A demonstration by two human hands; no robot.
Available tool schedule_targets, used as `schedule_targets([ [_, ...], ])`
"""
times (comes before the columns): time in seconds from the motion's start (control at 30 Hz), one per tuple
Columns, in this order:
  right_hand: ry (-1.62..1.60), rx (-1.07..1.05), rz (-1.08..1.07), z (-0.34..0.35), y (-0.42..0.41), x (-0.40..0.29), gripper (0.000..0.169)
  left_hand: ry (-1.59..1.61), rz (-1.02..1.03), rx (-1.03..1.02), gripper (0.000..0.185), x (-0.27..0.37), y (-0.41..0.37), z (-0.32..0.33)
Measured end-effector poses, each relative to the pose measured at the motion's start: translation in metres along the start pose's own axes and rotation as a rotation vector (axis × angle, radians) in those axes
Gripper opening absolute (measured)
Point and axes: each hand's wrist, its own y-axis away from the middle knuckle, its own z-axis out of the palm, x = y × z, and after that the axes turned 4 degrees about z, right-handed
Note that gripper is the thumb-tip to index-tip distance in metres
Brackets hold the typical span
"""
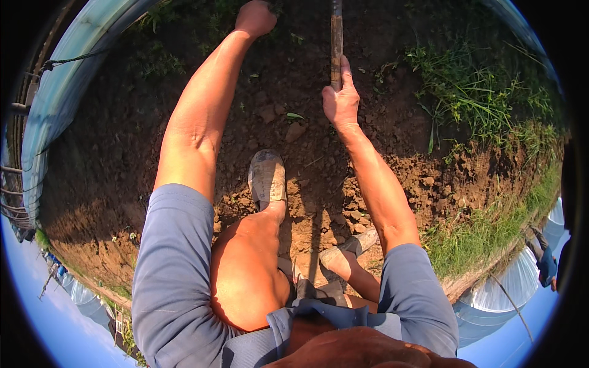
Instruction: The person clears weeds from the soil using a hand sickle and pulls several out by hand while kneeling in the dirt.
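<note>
My right hand grips the lower end of a worn wooden tool handle, one finger stretched along it. The handle runs up past the top edge, where its surface turns greyer; the tool's far end is out of view. At the top edge, left of the handle, my left hand is curled like a fist above dark soil. Its fingers are hidden, so whether it holds anything does not show. Below both hands lies broken, cloddy brown soil with a few loose green leaves.
My mud-caked shoe is planted forward; the other shoe stands behind, to the right. Tall grass grows at right. Plastic sheeting with a rope curves along the left. Another person is at the far right, near a plastic-covered tunnel.
</note>
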Motion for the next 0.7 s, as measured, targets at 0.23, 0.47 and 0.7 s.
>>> schedule_targets([
  [0.23,-0.325,0.032,-0.004,-0.010,-0.005,0.002,0.084,0.197,-0.041,-0.269,0.037,0.034,0.027,-0.049],
  [0.47,-0.291,0.012,0.021,-0.029,0.014,0.014,0.085,0.108,0.284,-0.752,0.047,0.111,0.105,-0.102],
  [0.7,-0.218,0.032,0.049,-0.015,0.052,0.045,0.083,0.092,0.013,-0.115,0.046,0.108,0.082,-0.045],
])
